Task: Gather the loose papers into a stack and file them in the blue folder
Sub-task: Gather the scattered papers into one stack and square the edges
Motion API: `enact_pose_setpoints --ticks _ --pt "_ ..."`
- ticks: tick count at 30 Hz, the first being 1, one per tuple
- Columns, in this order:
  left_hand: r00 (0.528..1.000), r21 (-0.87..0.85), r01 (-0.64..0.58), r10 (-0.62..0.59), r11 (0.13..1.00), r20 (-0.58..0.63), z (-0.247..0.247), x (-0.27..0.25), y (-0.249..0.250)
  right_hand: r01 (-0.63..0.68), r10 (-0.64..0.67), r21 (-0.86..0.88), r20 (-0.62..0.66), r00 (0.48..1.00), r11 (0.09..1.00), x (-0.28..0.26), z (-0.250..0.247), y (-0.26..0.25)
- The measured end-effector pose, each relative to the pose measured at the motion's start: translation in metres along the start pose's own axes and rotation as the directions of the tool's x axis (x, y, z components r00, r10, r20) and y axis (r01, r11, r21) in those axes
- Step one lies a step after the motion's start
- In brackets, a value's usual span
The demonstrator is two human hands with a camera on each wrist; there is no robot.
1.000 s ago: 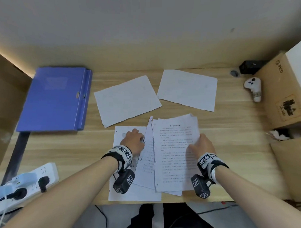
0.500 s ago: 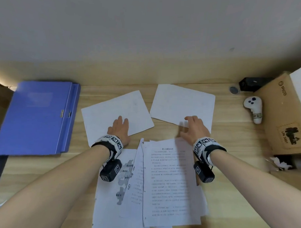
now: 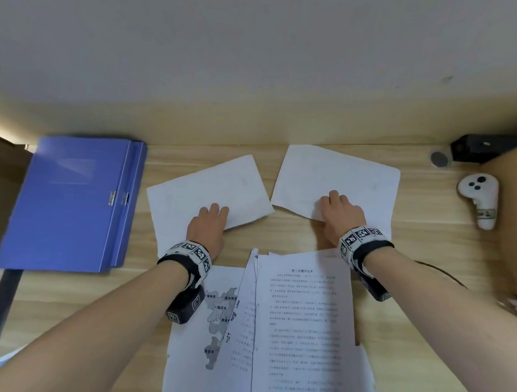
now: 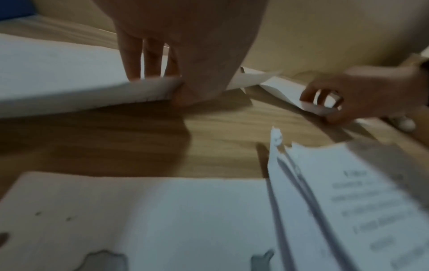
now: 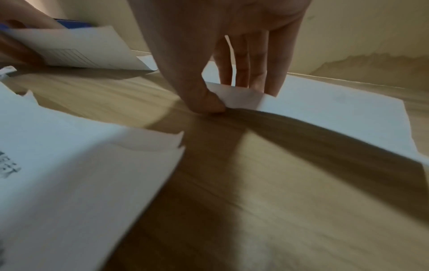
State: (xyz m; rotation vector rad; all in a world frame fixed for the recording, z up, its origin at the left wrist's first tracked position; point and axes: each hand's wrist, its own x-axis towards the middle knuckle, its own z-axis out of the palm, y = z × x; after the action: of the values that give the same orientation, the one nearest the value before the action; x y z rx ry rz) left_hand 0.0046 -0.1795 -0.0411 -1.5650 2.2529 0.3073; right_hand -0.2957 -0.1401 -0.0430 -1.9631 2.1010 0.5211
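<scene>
Two blank white sheets lie at the back of the wooden desk. My left hand (image 3: pixel 211 223) pinches the near edge of the left sheet (image 3: pixel 204 191), thumb under and fingers on top, and that edge is lifted off the desk (image 4: pixel 148 88). My right hand (image 3: pixel 337 211) pinches the near edge of the right sheet (image 3: pixel 340 175) the same way (image 5: pixel 236 95). A loose pile of printed pages (image 3: pixel 299 323) and a map page (image 3: pixel 217 326) lies nearer to me. The closed blue folder (image 3: pixel 69 204) rests at the left.
A white controller (image 3: pixel 481 200) lies at the right beside a cardboard box (image 3: pixel 511 219). A small black device (image 3: pixel 481 151) and a round grommet (image 3: pixel 438 159) sit at the back right corner. A wall runs close behind the desk.
Both hands left the printed pile and reached forward to the two blank sheets. They now pinch the sheets' near edges, which have lifted. The view has tilted forward and moved closer.
</scene>
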Motion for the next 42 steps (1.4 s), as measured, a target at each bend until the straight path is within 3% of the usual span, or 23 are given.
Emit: enact_pose_setpoints --ticks 4,6,10,13,16,19,25,29,33,38,42 --pt "0.995 -0.234 0.097 -0.094 0.967 0.023 -0.029 -0.001 -0.004 -0.024 0.024 0.053 -0.005 1.000 0.998 0.001 -0.006 0.006" --pt "0.991 -0.315 0.115 -0.129 0.942 -0.026 -0.048 -0.006 -0.005 -0.064 0.062 0.119 0.019 0.998 0.991 -0.001 -0.013 0.010" --pt "0.980 -0.508 0.083 -0.161 0.858 -0.113 -0.086 -0.021 -0.011 -0.161 0.195 0.373 -0.056 0.979 0.914 -0.011 -0.030 0.017" --pt "0.983 -0.782 -0.009 -0.138 0.624 -0.122 -0.116 -0.035 -0.015 -0.172 0.247 0.458 -0.107 0.963 0.872 -0.024 -0.050 0.017" --pt "0.987 -0.928 -0.062 -0.116 0.366 -0.112 -0.139 -0.054 -0.016 -0.157 0.264 0.490 -0.156 0.952 0.857 -0.041 -0.074 0.019" --pt "0.990 -0.962 -0.089 -0.087 0.259 -0.115 -0.151 -0.074 -0.014 -0.150 0.295 0.512 -0.214 0.931 0.846 -0.062 -0.094 0.027" --pt "0.998 -0.933 -0.014 -0.059 0.359 -0.037 -0.136 -0.088 -0.015 -0.132 0.366 0.598 -0.288 0.885 0.791 -0.103 -0.123 0.050" --pt "0.996 -0.869 0.087 -0.076 0.487 0.057 -0.110 -0.092 -0.013 -0.100 0.371 0.648 -0.296 0.880 0.755 -0.121 -0.125 0.058" --pt "0.992 -0.791 0.119 -0.042 0.600 0.117 -0.094 -0.096 -0.013 -0.037 0.320 0.685 -0.291 0.901 0.727 -0.137 -0.121 0.061" --pt "0.988 -0.766 0.142 -0.135 0.627 0.072 -0.089 -0.097 -0.017 0.005 0.260 0.733 -0.247 0.933 0.680 -0.152 -0.117 0.059" --pt "0.995 -0.754 0.089 -0.091 0.651 0.039 -0.098 -0.099 -0.018 0.046 0.081 0.722 -0.140 0.987 0.691 -0.166 -0.114 0.052"
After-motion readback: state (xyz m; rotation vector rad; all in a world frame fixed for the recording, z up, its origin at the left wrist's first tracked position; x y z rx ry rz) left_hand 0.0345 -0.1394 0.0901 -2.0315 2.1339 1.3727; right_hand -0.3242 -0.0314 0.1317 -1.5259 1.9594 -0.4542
